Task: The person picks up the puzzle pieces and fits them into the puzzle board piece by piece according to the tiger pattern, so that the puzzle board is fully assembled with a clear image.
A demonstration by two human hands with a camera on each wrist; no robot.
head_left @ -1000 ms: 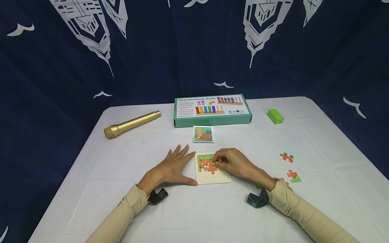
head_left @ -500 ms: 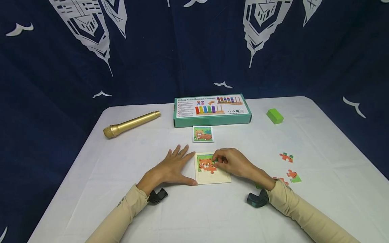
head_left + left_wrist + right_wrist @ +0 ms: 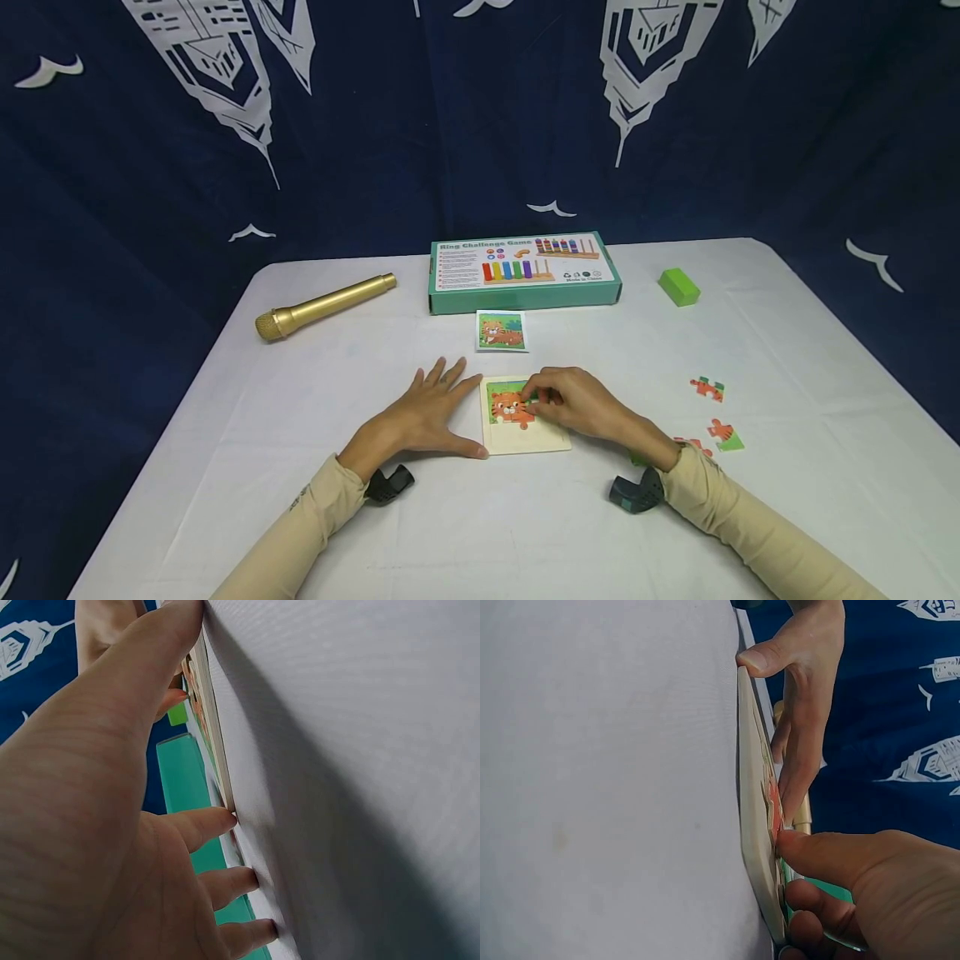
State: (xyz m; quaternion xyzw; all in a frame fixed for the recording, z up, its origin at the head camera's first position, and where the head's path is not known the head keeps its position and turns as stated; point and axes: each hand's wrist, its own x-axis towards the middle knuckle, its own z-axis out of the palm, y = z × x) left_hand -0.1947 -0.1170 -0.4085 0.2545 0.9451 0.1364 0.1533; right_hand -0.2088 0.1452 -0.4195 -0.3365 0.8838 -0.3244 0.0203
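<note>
A pale wooden puzzle board (image 3: 525,442) lies on the white table, with joined pieces showing an orange tiger face (image 3: 509,407) on green. My left hand (image 3: 423,414) spreads its fingers flat at the board's left side; thumb and index finger touch that edge. My right hand (image 3: 577,402) is over the board's right part, fingers curled, thumb and index finger pinching a puzzle piece (image 3: 531,399) at the tiger's right side. Most of this piece is hidden by the fingers. In the right wrist view, the right thumb (image 3: 799,851) meets the puzzle surface on the board (image 3: 754,802).
Loose puzzle pieces (image 3: 725,435) lie to the right, some partly behind the right forearm. Behind the board are a tiger picture card (image 3: 502,332) and a green game box (image 3: 525,297). A gold microphone (image 3: 326,307) lies back left, a green block (image 3: 679,287) back right.
The right hand's fingertips have shifted very slightly left over the puzzle. The left hand and the board stay where they were.
</note>
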